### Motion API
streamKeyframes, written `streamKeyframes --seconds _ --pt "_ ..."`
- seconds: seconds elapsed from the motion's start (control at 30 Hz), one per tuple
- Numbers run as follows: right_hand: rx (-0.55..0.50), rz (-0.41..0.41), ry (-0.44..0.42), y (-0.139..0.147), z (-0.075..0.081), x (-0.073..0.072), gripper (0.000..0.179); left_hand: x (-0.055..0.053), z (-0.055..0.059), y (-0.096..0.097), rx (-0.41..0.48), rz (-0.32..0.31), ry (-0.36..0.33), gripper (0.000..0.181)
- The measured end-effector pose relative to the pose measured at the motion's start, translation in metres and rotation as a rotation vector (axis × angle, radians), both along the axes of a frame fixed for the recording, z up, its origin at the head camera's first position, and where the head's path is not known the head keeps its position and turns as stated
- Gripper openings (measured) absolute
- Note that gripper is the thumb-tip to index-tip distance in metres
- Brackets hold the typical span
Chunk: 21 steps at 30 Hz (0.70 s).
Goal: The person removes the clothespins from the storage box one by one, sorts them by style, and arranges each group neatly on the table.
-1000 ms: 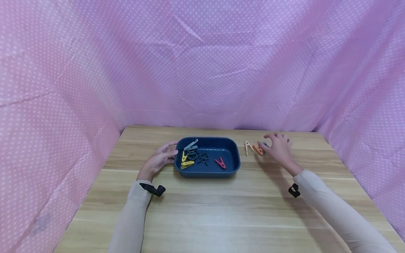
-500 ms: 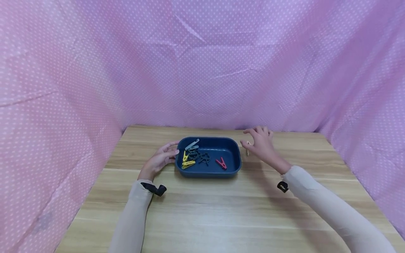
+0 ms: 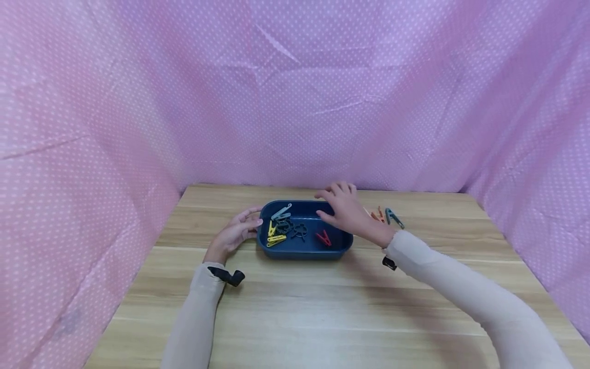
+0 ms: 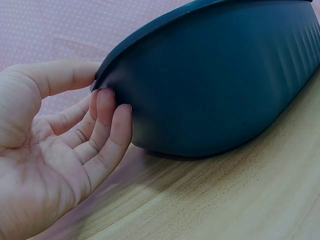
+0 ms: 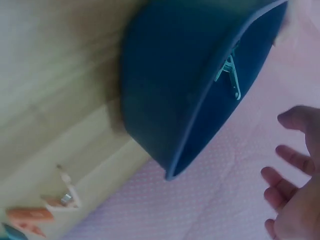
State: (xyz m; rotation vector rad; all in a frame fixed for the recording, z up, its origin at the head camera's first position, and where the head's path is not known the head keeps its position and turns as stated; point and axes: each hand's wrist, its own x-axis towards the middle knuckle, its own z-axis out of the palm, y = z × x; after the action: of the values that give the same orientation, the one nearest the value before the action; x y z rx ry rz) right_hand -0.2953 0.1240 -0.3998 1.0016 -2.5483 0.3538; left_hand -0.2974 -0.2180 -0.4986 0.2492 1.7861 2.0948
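A dark blue plastic tub (image 3: pixel 304 254) rests on the table, its rim pinched at the left end between the thumb and fingers of my left hand (image 3: pixel 236 233). In the left wrist view, the left fingers (image 4: pixel 120 130) press the tub's outer wall. My right hand (image 3: pixel 346 209), fingers spread and holding nothing, hovers over the tub's right end. Inside lie a red clothespin (image 3: pixel 324 238), yellow clothespins (image 3: pixel 276 240), pale blue ones (image 3: pixel 282 211) and dark green ring-shaped clips (image 3: pixel 300 230). Part of the tub's right side is hidden behind the right hand.
Right of the tub lie an orange clothespin (image 3: pixel 378 215), a grey-blue one (image 3: pixel 394 218) and a cream one (image 5: pixel 69 195), mostly hidden by the right arm in the head view. A pink dotted cloth (image 3: pixel 295 102) hangs behind the wooden table (image 3: pixel 295 307).
My right hand has moved left, from over the loose clothespins on the table to above the tub, uncovering the orange and grey-blue ones. The left hand stays at the rim.
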Motion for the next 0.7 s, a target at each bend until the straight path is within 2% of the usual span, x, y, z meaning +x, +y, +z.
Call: streamKeyframes --seconds 0.1,0.2,0.4,0.57,0.7 --pt "0.109 0.096 0.060 -0.012 0.003 -0.004 0.038 0.000 0.001 0.000 -0.007 -0.001 -0.005 0.058" --pt "0.210 0.157 0.092 -0.023 0.007 -0.008 0.038 -0.001 0.001 0.000 -0.015 0.009 -0.015 0.058" --pt "0.310 0.208 0.127 -0.045 0.013 -0.019 0.031 -0.003 -0.002 -0.001 -0.005 0.012 -0.026 0.058" --pt "0.353 0.239 0.088 -0.062 0.016 -0.029 0.028 -0.003 -0.002 -0.002 -0.006 0.009 -0.032 0.058" --pt "0.385 0.225 0.036 -0.072 0.014 -0.039 0.024 -0.002 0.000 -0.001 -0.010 0.019 -0.032 0.057"
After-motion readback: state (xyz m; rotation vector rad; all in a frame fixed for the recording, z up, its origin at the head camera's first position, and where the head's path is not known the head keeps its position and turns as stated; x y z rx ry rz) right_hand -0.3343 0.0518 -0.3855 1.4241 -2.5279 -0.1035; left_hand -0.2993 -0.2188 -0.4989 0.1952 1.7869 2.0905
